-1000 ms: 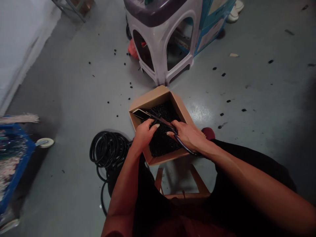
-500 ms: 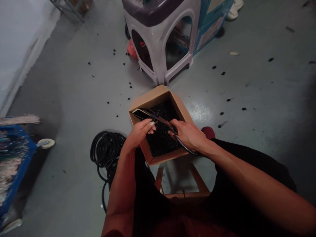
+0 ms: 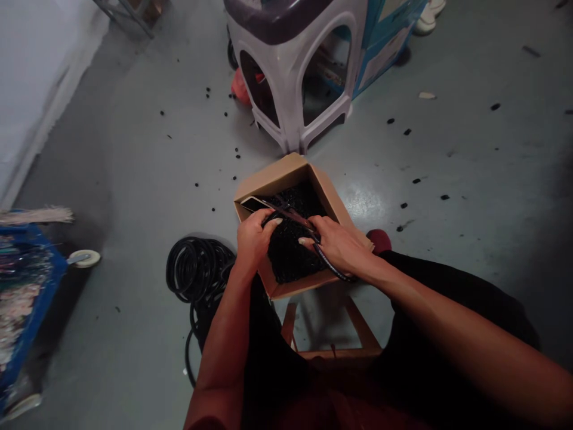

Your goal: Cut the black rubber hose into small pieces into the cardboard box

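My right hand (image 3: 333,239) is closed on a pair of scissors (image 3: 293,216); the reddish-brown blades point left over the box, and a dark handle loop curves below the hand. At the box's left side, my left hand (image 3: 255,236) is bent round what looks like black tubing (image 3: 269,217), mostly hidden by the fingers. Its thumb points right, near the blades. Beneath both hands stands an open cardboard box (image 3: 333,194), holding many small black pieces (image 3: 290,257). A dark flat object with a pale edge (image 3: 252,204) leans in its left corner.
Coiled black tubing (image 3: 190,269) lies on the floor at left. A grey plastic stool (image 3: 293,83) stands beyond the box, beside a blue box (image 3: 380,54). A blue wheeled cart (image 3: 33,322) is at far left. Small black bits (image 3: 416,181) are scattered over the floor.
My left hand has shifted slightly left and up, its thumb now farther from the fingers. The black piece that stuck out beside its fingertips no longer shows there. The scissors have barely moved.
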`<state>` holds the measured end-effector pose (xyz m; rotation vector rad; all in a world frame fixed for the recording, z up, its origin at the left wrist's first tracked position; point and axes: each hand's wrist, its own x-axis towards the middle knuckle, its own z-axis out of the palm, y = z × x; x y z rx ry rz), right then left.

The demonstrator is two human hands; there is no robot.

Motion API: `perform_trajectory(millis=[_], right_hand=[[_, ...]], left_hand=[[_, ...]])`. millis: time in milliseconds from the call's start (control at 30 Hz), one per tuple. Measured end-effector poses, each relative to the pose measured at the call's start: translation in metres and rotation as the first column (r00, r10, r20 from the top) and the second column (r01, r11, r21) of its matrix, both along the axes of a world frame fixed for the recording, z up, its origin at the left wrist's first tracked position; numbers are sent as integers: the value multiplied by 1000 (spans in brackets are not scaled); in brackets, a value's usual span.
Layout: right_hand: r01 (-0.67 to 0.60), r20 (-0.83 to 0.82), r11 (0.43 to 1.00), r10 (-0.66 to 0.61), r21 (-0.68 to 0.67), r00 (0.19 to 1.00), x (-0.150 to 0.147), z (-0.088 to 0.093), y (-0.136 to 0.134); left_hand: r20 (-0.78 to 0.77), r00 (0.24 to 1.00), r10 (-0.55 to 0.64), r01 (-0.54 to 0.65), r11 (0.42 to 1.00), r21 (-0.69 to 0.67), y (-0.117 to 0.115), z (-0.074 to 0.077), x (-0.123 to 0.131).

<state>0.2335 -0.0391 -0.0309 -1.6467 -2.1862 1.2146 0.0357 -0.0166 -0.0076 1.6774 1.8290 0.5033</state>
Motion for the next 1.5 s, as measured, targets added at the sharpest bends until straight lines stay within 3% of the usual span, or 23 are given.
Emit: perform_trajectory(millis=[133,400,700,1033,1133,1267,1500], right_hand=[[1,-43,999,-3,-44,999,-2,-1,-2],[-33,-1,998,33,-58,999,0,9,0],[-21,37,998,23,-67,999,0,15,3],[-37,66,998,40,-45,997,5,25,5],[-35,34,998,37,-45,999,5,18,4],[-32,-39,998,30,-52,999,3,7,3],[-14,-106,989,-2,-150,994,-1,10,3]], left_hand=[[12,999,47,-46,997,-64,-2,0,4],[129,991,-46,62,990,-125,-1,-5,1],[208,978,-19,53,986,-158,-1,-6,0],[480,876,-45,216,927,-307,4,9,-19],[455,890,-26,188,930,-317,4,7,-20],[356,933,39,66,958,-278,3,7,-14],[201,979,34,14,972,-234,0,10,-2]])
